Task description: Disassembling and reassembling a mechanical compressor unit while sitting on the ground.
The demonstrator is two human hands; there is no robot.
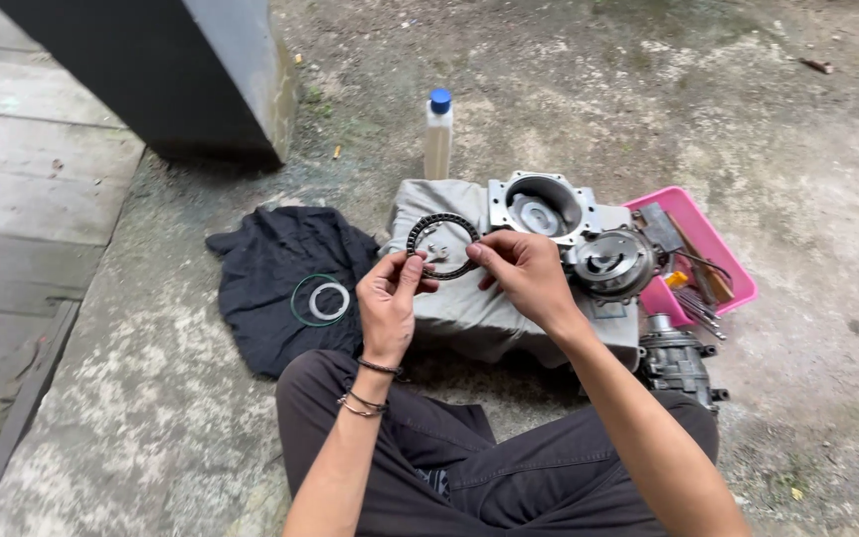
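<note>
While both hands are pinching it, the dark toothed ring (443, 246) is hovering over the grey cloth (469, 308). The left hand (390, 298) is gripping at seven o'clock, the right hand (524, 273) at four o'clock.

Rough concrete ground (797, 119), black cloth (270, 268), grey cloth (479, 308), pink tray (693, 214), capped bottle (437, 134)

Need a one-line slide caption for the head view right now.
Left hand and right hand hold a dark toothed metal ring above a grey cloth beside grey metal housings.
</note>
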